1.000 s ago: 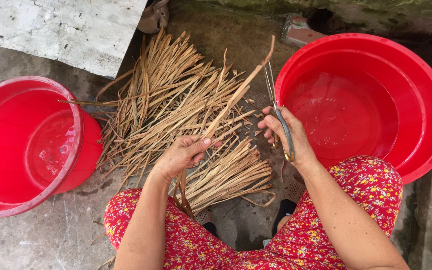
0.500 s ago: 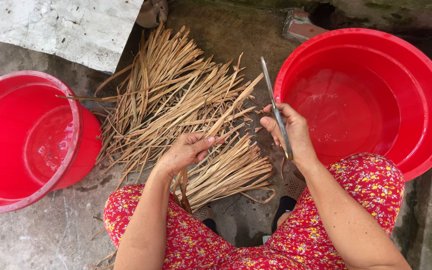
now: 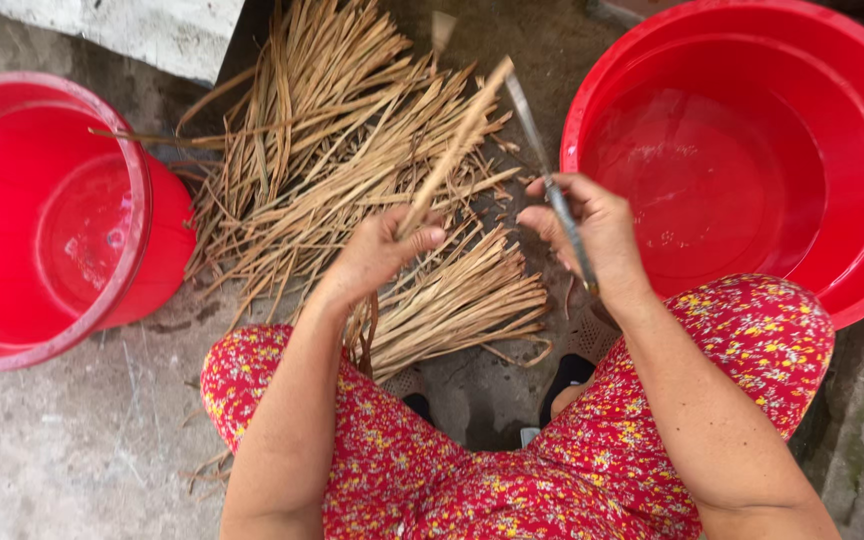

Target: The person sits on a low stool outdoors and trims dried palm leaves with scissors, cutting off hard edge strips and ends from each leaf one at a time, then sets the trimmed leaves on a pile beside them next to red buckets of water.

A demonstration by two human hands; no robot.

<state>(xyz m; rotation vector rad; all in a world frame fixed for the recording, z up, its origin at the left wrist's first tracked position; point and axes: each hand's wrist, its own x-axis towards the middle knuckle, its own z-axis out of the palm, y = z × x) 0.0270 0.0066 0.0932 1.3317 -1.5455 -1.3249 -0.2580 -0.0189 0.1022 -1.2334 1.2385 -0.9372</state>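
Note:
My left hand (image 3: pixel 377 255) grips one long dry reed strip (image 3: pixel 457 145) that slants up and to the right. In my right hand (image 3: pixel 592 230) is a thin metal knife (image 3: pixel 542 170), its blade pointing up beside the strip's upper end. Under both hands lies a heap of dry straw-coloured strips (image 3: pixel 322 150) on the ground. A tidier bundle of strips (image 3: pixel 452 300) rests just in front of my knees, which are covered in red floral cloth.
A wide red basin (image 3: pixel 852 150) holding water stands at the right. A red bucket (image 3: pixel 132 240) stands at the left. A pale concrete slab (image 3: pixel 152 30) lies at the top left. Dark sandals (image 3: pixel 567 375) show between my legs on the concrete ground.
The view has shifted closer. My left hand has lifted the strip off the heap, and my right hand with the knife has moved slightly toward it.

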